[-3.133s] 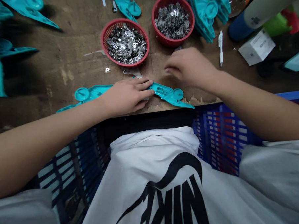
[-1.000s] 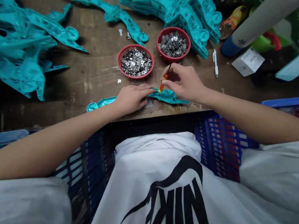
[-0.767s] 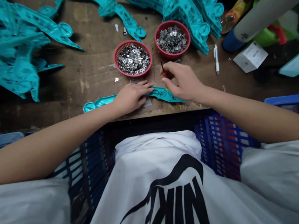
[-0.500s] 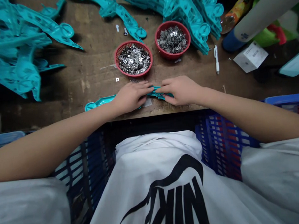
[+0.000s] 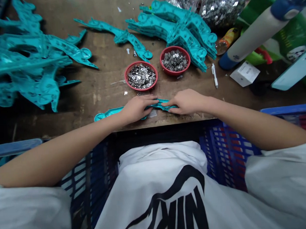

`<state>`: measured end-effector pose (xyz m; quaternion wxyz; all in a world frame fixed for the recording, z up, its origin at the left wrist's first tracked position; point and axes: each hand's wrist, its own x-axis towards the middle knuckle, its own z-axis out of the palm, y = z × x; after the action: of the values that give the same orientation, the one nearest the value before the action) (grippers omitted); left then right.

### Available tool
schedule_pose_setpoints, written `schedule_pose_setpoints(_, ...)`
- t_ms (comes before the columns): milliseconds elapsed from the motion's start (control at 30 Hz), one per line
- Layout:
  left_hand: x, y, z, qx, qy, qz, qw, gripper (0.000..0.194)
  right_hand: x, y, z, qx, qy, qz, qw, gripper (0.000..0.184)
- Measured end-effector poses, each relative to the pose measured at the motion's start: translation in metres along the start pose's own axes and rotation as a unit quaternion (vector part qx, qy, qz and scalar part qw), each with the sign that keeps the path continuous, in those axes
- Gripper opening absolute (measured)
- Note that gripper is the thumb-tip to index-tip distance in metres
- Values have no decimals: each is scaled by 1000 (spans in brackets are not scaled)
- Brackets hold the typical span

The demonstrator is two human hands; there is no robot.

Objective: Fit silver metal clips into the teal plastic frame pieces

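A long turquoise plastic part (image 5: 109, 112) lies at the table's front edge, its middle partly covered by my hands. My left hand (image 5: 136, 107) rests over it, fingers curled onto it and pointing right. From the other side my right hand (image 5: 189, 101) grips its right end, thumb and fingertips closed around the edge. What the fingertips press on is too small to make out. Just beyond my left hand stands a red basket of small flat metal clips (image 5: 141, 76). A second red bowl of metal clips (image 5: 175, 61) is behind and right of it.
Turquoise parts are heaped at the left (image 5: 26, 66) and stacked at the back (image 5: 169, 29). One single part (image 5: 119, 36) lies between them. On the right are a white pen (image 5: 214, 76), a small white box (image 5: 245, 73), a tumbler (image 5: 253, 37) and a phone (image 5: 294, 71).
The camera has tilted up, so everything sits lower and more of the table's back shows. Both hands stay on the turquoise part, with only slight finger movement.
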<state>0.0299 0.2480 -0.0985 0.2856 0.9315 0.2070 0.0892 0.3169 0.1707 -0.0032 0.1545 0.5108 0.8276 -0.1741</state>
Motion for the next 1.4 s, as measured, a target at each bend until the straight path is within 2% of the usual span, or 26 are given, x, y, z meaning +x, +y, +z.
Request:
schedule_pose_setpoints(133, 0, 2, -1, 5, 16, -3, 1000, 52, 7, 24, 17, 72, 81, 71, 992, 57)
schedule_pose_setpoints(233, -1, 3, -2, 7, 18, -4, 1000, 48, 13, 42, 34, 26, 107, 111, 988, 61)
schedule_pose_setpoints(333, -1, 4, -2, 8, 10, -5, 1000, 45, 13, 46, 43, -3, 135, 120, 983, 62)
schedule_pose_setpoints(433, 1, 6, -1, 24, 11, -6, 1000, 46, 9, 34, 43, 19, 153, 48, 987, 64)
schedule_pose_setpoints(533, 4, 9, -2, 41, 7, -11, 999, 46, 7, 18, 45, 25, 128, -50, 990, 72)
schedule_pose_setpoints(667, 7, 15, -5, 46, -8, -25, 999, 46, 4, 10, 58, 19, 129, -77, 988, 78)
schedule_pose_setpoints(800, 5, 19, -7, 56, -16, -37, 998, 45, 0, 18, 72, 9, 164, -118, 979, 68)
schedule_pose_setpoints(933, 4, 17, -6, 57, -11, -91, 994, 47, -3, 24, 78, -13, 174, -127, 976, 60)
schedule_pose_setpoints(1067, 6, 13, -5, 46, -17, -45, 998, 36, -3, 22, 74, -28, 166, -136, 976, 59)
schedule_pose_setpoints(1267, 3, 12, -5, 32, -10, -23, 999, 46, -2, 18, 70, -5, 164, -133, 977, 58)
schedule_pose_setpoints(1400, 3, 10, -5, 36, -7, -18, 999, 47, -2, 17, 71, 72, 176, -103, 976, 75)
